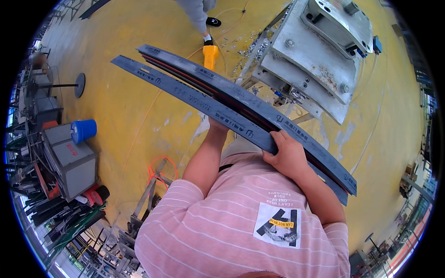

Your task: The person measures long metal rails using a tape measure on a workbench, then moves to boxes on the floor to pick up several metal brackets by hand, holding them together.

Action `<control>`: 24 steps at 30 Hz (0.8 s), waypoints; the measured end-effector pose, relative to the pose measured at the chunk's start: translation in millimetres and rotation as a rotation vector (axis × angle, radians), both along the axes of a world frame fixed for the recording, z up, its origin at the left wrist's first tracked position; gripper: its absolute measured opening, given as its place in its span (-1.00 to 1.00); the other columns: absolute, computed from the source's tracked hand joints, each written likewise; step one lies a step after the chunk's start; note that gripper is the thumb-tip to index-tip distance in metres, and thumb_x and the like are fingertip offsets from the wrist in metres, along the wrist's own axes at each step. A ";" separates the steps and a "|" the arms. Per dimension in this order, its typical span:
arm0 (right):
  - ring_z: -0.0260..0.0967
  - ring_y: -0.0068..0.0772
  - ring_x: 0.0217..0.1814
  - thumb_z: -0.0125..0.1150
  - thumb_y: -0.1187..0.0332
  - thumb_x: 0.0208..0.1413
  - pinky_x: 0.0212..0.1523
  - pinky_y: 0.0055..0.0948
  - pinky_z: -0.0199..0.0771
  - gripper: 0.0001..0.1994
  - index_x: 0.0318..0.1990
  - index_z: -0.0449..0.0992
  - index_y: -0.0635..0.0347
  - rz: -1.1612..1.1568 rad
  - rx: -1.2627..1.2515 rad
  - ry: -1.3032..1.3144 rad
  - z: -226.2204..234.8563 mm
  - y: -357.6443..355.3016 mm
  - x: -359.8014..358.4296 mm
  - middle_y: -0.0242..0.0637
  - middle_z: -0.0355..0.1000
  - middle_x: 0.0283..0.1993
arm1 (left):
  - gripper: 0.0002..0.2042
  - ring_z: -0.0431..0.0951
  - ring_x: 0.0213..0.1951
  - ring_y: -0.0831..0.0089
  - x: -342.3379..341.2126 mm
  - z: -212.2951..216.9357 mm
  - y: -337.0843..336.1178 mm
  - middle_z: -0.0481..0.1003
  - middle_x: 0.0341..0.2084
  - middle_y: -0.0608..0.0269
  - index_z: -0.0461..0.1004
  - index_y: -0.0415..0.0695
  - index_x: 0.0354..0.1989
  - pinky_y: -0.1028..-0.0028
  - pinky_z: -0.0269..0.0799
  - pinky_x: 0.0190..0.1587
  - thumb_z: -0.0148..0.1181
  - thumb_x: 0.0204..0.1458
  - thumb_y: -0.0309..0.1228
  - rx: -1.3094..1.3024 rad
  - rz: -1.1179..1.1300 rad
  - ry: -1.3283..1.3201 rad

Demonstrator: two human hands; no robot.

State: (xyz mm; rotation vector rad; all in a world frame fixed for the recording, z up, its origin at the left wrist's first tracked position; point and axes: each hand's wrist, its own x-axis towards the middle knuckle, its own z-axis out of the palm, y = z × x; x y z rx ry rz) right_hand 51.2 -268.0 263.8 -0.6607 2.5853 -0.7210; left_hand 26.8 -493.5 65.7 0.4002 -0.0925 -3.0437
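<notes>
Both hands (288,153) gripping grey profile (232,109)

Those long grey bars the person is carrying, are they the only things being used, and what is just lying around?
In use:
long grey metal profile bars with dark red inner strips
right hand, wrapped over them
left hand, under them

Lying about:
blue plastic bucket
grey metal box
big grey metal machine plate
yellow tool

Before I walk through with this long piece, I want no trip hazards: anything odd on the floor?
Yes. Metal shavings lie scattered on the yellow floor beside the grey machine base, and a thin cable snakes loose across the floor.
</notes>
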 end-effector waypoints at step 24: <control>0.37 0.03 0.03 0.51 0.02 -0.26 0.07 -0.14 0.37 0.02 0.39 0.15 0.25 0.028 0.266 0.045 -17.3 2.2 -11.2 0.00 0.37 -0.01 | -0.37 0.42 0.18 0.08 22.9 7.8 -12.2 0.45 0.17 0.21 0.35 -0.02 0.27 0.12 0.32 0.27 -0.20 0.26 0.20 0.002 0.121 -0.154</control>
